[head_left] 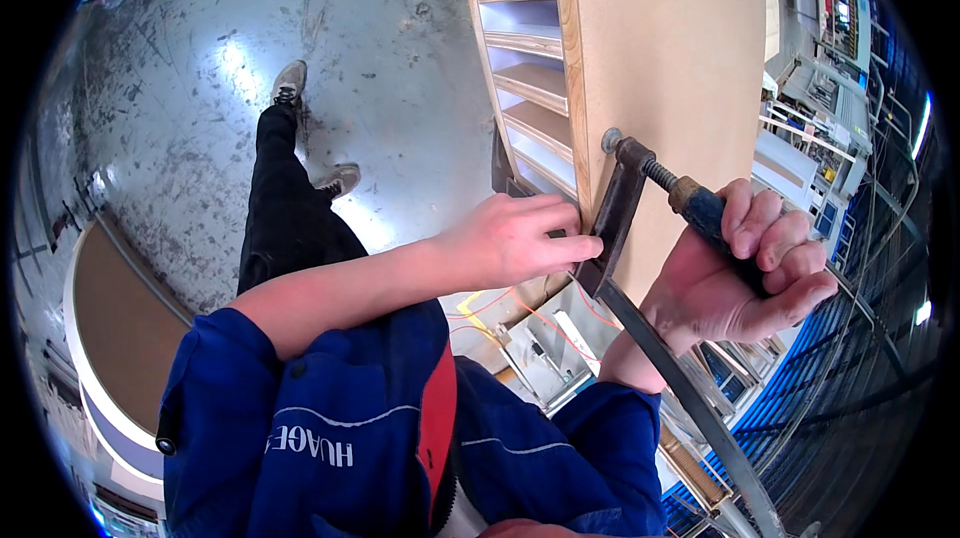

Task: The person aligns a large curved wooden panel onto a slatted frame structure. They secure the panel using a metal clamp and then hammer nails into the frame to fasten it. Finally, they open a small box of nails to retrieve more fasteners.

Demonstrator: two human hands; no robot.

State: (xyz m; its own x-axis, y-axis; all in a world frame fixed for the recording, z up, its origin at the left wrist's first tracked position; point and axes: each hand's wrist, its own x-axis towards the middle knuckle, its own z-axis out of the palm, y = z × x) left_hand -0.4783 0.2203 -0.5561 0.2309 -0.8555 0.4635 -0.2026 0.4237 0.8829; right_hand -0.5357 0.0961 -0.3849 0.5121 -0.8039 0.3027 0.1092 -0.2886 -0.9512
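A bar clamp with a dark metal sliding jaw is set against a wooden cabinet, its round screw pad at the tan side panel. My right hand is wrapped round the blue clamp handle, fingers curled over it. On the other side of the jaw, my left hand is closed at the clamp, its thumb against the jaw's lower part and its fingers bent at the cabinet's edge. The long steel bar runs down past my right forearm. My left fingertips are partly hidden.
The cabinet front holds several shelves with pale wood edges. A round-edged brown-topped table stands at the left. Grey scuffed floor lies beyond my legs. Machines and racks are at the right, and orange cords hang below the cabinet.
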